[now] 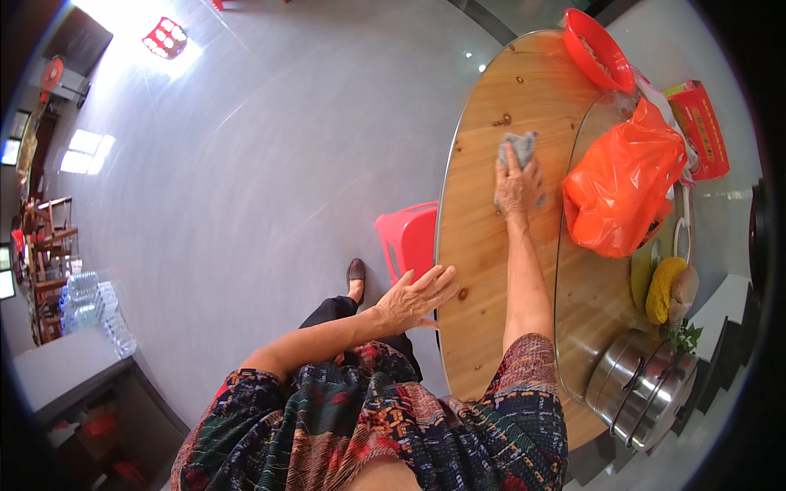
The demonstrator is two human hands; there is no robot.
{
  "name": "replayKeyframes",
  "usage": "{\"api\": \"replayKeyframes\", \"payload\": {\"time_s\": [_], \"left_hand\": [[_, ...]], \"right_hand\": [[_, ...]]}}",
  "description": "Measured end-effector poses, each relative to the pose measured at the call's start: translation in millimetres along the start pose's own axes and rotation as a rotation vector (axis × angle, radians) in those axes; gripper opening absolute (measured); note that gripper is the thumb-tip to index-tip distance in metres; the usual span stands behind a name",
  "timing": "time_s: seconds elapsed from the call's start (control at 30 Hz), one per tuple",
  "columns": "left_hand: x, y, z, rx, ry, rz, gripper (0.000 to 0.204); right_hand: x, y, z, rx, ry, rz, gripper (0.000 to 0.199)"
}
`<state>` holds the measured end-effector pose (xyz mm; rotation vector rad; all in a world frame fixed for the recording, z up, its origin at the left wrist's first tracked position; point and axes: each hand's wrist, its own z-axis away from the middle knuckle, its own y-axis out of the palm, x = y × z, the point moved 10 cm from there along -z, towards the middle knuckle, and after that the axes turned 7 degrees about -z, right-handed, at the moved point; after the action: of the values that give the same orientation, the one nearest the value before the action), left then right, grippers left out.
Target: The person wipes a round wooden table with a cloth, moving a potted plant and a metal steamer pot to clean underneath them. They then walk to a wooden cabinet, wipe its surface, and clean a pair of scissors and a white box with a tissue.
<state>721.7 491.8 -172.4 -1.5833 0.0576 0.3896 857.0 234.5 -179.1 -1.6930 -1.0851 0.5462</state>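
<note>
My right hand [517, 184] lies flat on a grey cloth [517, 147], pressing it onto the round wooden table [483, 245] with my arm stretched out. My left hand [416, 296] rests with spread fingers on the table's near edge and holds nothing. A red plastic stool [407, 237] stands just under that edge, beside my left hand.
On the table's glass turntable [589, 303] sit an orange plastic bag [622, 188], a yellow and a brown lump [667, 288], and steel pots [643, 385]. A red basket [598, 49] and a red box [700, 127] lie farther off. Grey tiled floor spreads to the left.
</note>
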Motion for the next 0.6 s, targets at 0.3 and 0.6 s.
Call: {"api": "replayKeyframes", "payload": {"time_s": [0.3,0.6], "left_hand": [[2,-11,20,-0.327,-0.102,0.170,0.079],[36,-2,102,-0.357,-0.510,0.241,0.064]], "right_hand": [[119,-74,128,0.157,-0.456,-0.426,0.037],[54,-182,329,0.384,-0.408,-0.429,0.043]]}}
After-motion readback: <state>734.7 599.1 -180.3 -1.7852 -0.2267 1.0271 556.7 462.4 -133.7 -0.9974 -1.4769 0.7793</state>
